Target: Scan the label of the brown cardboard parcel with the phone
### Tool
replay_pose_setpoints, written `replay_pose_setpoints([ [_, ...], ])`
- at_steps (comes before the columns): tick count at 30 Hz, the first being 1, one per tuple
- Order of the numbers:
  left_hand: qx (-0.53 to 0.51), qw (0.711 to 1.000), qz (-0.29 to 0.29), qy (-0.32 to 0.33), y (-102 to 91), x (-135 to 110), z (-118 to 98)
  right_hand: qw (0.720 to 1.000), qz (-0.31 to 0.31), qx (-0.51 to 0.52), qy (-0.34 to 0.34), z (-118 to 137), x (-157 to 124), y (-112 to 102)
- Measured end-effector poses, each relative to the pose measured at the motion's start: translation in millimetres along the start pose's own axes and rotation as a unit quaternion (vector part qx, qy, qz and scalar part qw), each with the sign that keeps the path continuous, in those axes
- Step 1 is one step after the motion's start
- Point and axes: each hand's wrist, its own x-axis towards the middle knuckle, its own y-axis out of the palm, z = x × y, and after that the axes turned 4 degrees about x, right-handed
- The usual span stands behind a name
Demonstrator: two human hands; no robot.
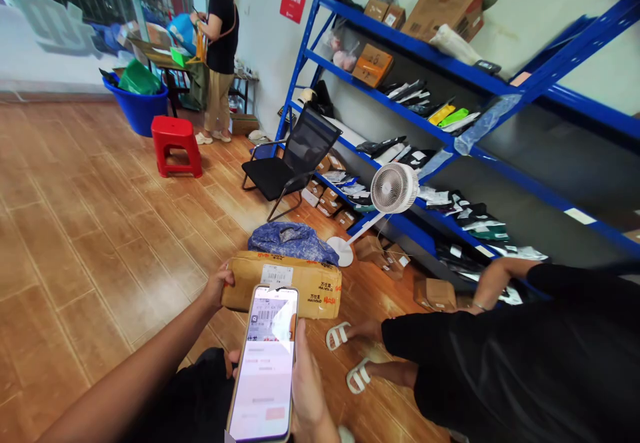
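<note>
My left hand (219, 285) grips the left end of a long brown cardboard parcel (310, 290) with a white barcode label on top, held above the floor. My right hand (306, 380) is wrapped round a smartphone (265, 366), its lit screen showing a barcode view, held just in front of the parcel's label. Behind the parcel lies a blue plastic bag (293, 240) on the wooden floor.
A person in black (525, 356) with white sandals bends toward the blue shelving (450, 140) full of parcels at right. A white fan (393, 190), a black chair (295, 160), a red stool (175, 143) and a blue tub (137, 106) stand on the floor. Another person (220, 50) stands at the back.
</note>
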Motion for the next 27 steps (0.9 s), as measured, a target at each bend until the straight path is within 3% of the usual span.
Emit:
replay_pose_setpoints([
  [2,0.0,1.0,0.001,0.001,1.0,1.0,0.4,1.0,0.003,0.018,-0.007,-0.2,0.9,-1.1],
  [7,0.003,1.0,-0.02,-0.002,3.2,-2.5,1.3,0.99,-0.05,0.088,-0.1,0.8,5.3,-4.5],
  [11,0.017,0.999,-0.044,-0.008,5.1,-11.8,0.6,0.985,-0.055,0.117,-0.113,1.9,7.2,-8.2],
  [17,0.027,0.998,-0.058,-0.023,7.5,-24.8,-0.4,0.985,-0.057,0.123,-0.107,-1.3,7.1,-8.5],
  [27,0.055,0.996,-0.063,-0.027,13.6,-49.3,-3.9,0.978,-0.131,0.138,-0.083,-20.4,27.1,-21.0],
])
